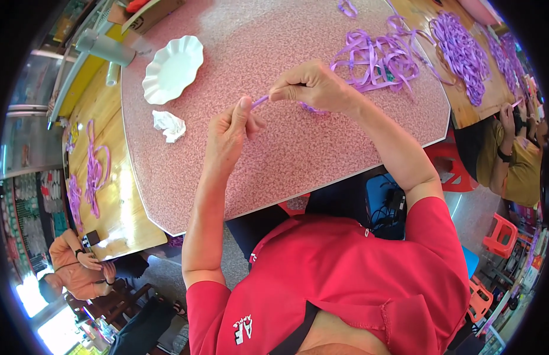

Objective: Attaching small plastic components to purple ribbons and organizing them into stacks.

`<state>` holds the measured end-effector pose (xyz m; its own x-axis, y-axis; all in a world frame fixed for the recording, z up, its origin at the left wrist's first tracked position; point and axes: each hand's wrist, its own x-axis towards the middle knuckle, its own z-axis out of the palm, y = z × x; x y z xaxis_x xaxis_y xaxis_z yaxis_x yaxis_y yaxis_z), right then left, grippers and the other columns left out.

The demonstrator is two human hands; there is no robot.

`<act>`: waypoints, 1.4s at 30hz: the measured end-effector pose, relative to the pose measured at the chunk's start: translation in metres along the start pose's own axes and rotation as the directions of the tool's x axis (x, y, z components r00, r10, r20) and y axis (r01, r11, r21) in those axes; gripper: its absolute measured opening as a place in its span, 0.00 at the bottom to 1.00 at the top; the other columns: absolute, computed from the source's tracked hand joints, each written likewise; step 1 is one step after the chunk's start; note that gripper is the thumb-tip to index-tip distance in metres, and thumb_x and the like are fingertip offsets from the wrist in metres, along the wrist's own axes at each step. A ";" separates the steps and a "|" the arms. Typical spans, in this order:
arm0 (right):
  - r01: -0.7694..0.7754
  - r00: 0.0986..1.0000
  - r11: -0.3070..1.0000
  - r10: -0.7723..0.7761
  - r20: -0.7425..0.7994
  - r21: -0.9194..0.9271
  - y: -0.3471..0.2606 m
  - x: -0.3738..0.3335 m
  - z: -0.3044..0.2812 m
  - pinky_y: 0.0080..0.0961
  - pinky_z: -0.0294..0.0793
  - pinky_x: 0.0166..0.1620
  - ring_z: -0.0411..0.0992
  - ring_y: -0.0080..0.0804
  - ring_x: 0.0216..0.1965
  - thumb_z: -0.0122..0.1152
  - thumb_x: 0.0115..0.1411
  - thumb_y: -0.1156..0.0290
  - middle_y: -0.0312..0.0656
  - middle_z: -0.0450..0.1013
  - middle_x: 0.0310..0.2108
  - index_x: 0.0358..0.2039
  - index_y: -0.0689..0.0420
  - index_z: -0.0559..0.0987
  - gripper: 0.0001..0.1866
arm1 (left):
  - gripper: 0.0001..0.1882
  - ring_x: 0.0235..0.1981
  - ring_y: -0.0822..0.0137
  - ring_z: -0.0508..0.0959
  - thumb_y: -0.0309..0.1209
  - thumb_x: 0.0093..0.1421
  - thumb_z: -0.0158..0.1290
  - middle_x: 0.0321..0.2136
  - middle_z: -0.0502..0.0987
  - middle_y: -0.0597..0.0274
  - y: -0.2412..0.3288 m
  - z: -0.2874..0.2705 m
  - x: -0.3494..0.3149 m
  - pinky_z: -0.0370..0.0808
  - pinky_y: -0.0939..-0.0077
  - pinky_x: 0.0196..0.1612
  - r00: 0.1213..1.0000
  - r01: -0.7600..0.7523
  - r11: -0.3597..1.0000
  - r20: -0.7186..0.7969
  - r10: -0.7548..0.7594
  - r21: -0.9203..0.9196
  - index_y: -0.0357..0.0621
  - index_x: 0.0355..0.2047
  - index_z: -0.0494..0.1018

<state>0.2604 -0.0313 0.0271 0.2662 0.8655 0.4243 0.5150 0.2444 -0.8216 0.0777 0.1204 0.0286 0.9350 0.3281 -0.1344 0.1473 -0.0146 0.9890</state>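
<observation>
A short stretch of narrow purple ribbon [261, 100] runs taut between my two hands, above the speckled pink table. At its left end, my left hand [230, 127] pinches it between thumb and fingers. The other end is pinched in the fingertips of my right hand [307, 86], slightly farther from me. A bit of purple ribbon [313, 109] lies on the table beneath my right wrist, partly hidden by it. Past my right hand sits a loose, tangled heap of purple ribbons [375, 59].
A white scalloped plate [174, 70] and a crumpled white tissue [169, 126] lie at left, near a grey-green tumbler [106, 47]. More purple ribbons [460, 56] cover a wooden table at right. Other people sit at both sides. A red stool [500, 236] stands at right.
</observation>
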 end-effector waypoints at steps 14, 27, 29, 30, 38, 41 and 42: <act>-0.182 0.979 0.970 0.194 -0.062 0.164 0.000 -0.001 -0.001 0.21 0.74 0.37 0.77 0.20 0.34 0.66 0.61 0.68 0.38 0.82 0.32 0.39 0.58 0.86 0.09 | 0.06 0.38 0.74 0.74 0.31 0.67 0.55 0.32 0.76 0.68 -0.004 0.005 -0.002 0.70 0.77 0.48 0.998 -0.046 0.964 -0.055 0.032 -0.263 0.43 0.39 0.73; -0.344 0.904 0.888 0.401 -0.146 0.306 0.001 0.003 0.018 0.16 0.63 0.28 0.65 0.12 0.26 0.66 0.62 0.66 0.30 0.74 0.26 0.38 0.59 0.83 0.10 | 0.04 0.40 0.71 0.76 0.25 0.61 0.60 0.45 0.80 0.54 0.005 0.021 0.009 0.70 0.73 0.48 0.980 -0.198 0.748 -0.129 0.150 -0.633 0.43 0.36 0.76; -0.339 0.899 0.899 0.397 -0.185 0.278 -0.003 0.000 0.024 0.16 0.61 0.26 0.63 0.12 0.25 0.66 0.63 0.66 0.29 0.73 0.25 0.38 0.59 0.83 0.10 | 0.03 0.40 0.70 0.76 0.24 0.61 0.59 0.45 0.80 0.55 0.008 0.029 0.012 0.71 0.72 0.48 0.936 -0.315 0.856 -0.282 0.209 -0.411 0.42 0.35 0.76; -0.338 0.902 0.903 0.392 -0.183 0.265 -0.005 -0.002 0.025 0.16 0.60 0.25 0.62 0.11 0.25 0.66 0.63 0.64 0.28 0.72 0.24 0.37 0.59 0.83 0.11 | 0.03 0.40 0.70 0.76 0.24 0.61 0.59 0.45 0.80 0.55 0.007 0.029 0.013 0.71 0.72 0.48 0.936 -0.317 0.855 -0.282 0.211 -0.410 0.42 0.35 0.76; -0.478 0.857 0.801 0.515 -0.010 0.360 -0.010 0.000 0.016 0.18 0.51 0.20 0.57 0.12 0.18 0.68 0.61 0.56 0.26 0.66 0.16 0.29 0.57 0.84 0.16 | 0.08 0.41 0.55 0.74 0.21 0.56 0.60 0.39 0.76 0.55 0.017 0.022 0.016 0.71 0.62 0.46 0.707 -0.543 0.454 0.092 0.701 0.706 0.40 0.35 0.73; -0.504 0.825 0.647 0.558 0.095 0.573 -0.007 -0.001 0.014 0.18 0.48 0.19 0.56 0.12 0.16 0.69 0.60 0.57 0.25 0.65 0.15 0.28 0.56 0.83 0.15 | 0.08 0.42 0.55 0.74 0.20 0.56 0.60 0.40 0.74 0.55 0.022 0.017 0.017 0.71 0.62 0.46 0.713 -0.584 0.453 0.158 0.683 0.674 0.40 0.35 0.73; -0.502 0.831 0.648 0.544 0.112 0.572 -0.007 -0.001 0.014 0.18 0.49 0.18 0.55 0.12 0.16 0.69 0.60 0.58 0.25 0.65 0.15 0.28 0.56 0.83 0.14 | 0.08 0.42 0.55 0.74 0.20 0.56 0.60 0.40 0.74 0.55 0.022 0.018 0.017 0.71 0.62 0.46 0.713 -0.583 0.452 0.158 0.683 0.675 0.40 0.35 0.73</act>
<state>0.2455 -0.0277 0.0272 0.4100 0.9017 -0.1375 -0.2661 -0.0259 -0.9636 0.1026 0.1085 0.0472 0.8181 0.0747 0.5702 -0.2608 -0.8355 0.4836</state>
